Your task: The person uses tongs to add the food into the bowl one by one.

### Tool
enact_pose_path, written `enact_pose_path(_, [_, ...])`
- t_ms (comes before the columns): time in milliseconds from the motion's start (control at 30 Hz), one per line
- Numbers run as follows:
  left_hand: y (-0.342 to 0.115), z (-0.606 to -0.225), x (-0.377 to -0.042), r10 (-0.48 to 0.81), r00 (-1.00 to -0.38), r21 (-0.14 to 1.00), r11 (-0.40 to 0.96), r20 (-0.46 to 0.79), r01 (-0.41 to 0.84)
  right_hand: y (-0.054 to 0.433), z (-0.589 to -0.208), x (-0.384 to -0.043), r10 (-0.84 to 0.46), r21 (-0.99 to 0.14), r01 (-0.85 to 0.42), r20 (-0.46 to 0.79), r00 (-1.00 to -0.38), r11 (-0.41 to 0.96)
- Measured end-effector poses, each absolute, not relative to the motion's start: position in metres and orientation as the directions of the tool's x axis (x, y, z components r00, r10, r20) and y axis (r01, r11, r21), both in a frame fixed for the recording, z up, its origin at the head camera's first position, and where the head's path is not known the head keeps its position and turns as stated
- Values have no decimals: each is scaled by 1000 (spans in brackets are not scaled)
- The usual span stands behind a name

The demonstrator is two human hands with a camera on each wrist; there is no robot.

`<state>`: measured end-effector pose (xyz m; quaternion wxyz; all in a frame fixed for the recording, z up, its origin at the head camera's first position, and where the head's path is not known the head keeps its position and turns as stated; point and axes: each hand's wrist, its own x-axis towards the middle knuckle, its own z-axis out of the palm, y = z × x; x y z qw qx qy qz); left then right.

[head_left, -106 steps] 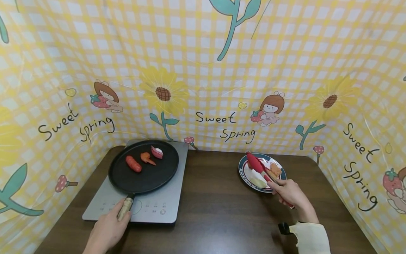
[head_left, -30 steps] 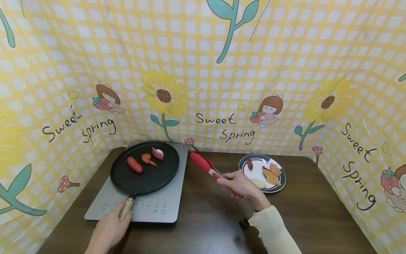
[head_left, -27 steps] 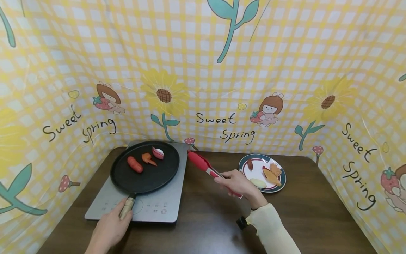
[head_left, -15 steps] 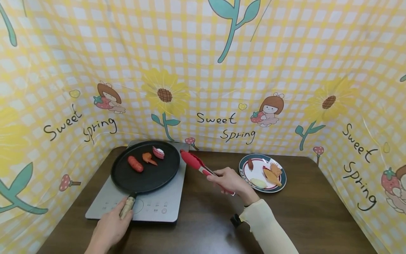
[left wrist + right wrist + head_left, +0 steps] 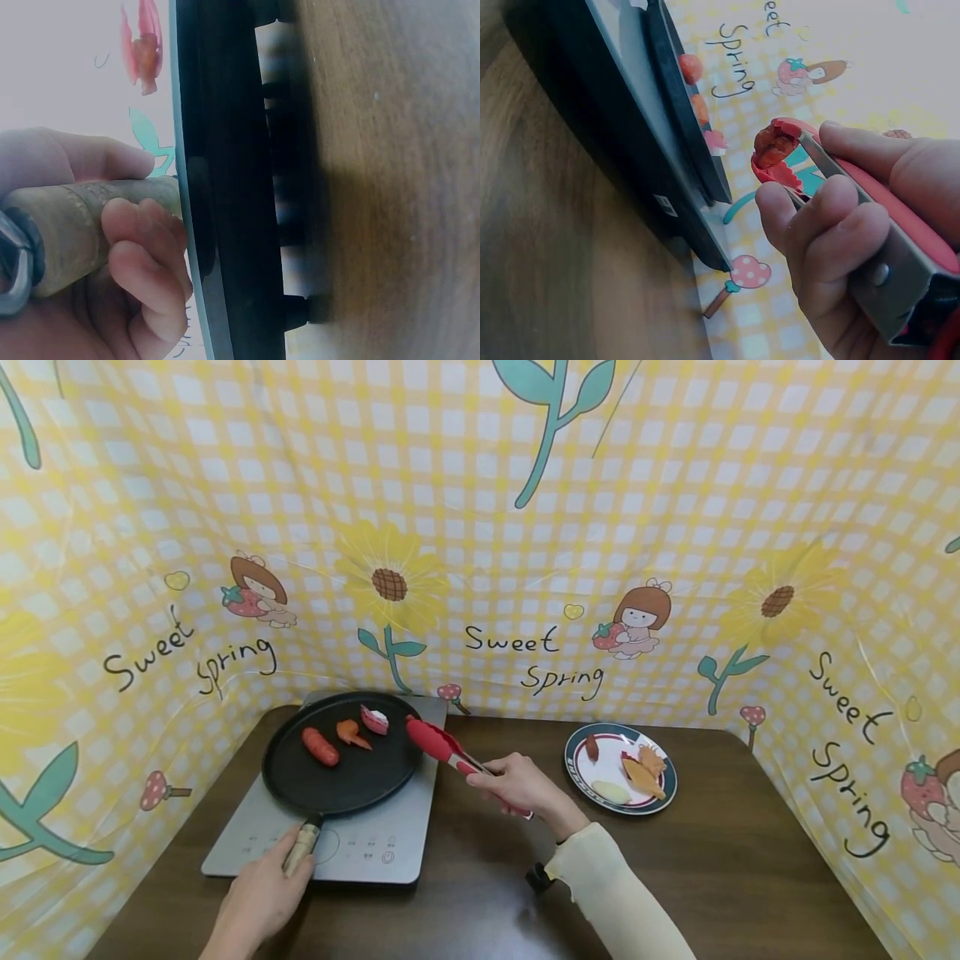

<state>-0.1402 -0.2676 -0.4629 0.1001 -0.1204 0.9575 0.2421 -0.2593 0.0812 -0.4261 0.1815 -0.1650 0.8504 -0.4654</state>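
Note:
My left hand (image 5: 262, 893) grips the handle (image 5: 75, 217) of a round black frying pan (image 5: 337, 789), fingers curled round it. In the pan lie a red sausage (image 5: 320, 747), an orange wing-shaped piece (image 5: 352, 734) and a pink-and-white piece (image 5: 375, 720). My right hand (image 5: 521, 785) holds red-tipped metal tongs (image 5: 438, 745), their tips overlapping the pan's right rim in the head view. Pinched between the tips is a lumpy reddish-brown food piece (image 5: 774, 146), plain in the right wrist view but hidden in the head view.
The pan sits on a silver induction cooker (image 5: 360, 860). To the right, a blue-rimmed plate (image 5: 573, 768) bears a small brown piece (image 5: 592, 748), a pale oval piece (image 5: 611, 792), a yellow folded piece (image 5: 641, 777) and an orange piece (image 5: 651, 758). A checked cloth (image 5: 495, 552) hangs behind the table.
The tongs in my right hand have come from over the plate leftward to the pan's right rim. My left hand keeps its grip on the handle.

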Motion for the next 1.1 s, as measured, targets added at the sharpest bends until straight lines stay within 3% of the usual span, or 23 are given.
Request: enact_pose_path(1100, [-266,-462,-140,-194,-951,430,857,-243,-284,29,-429,-280,-355,-770,-103,-167,-920,630])
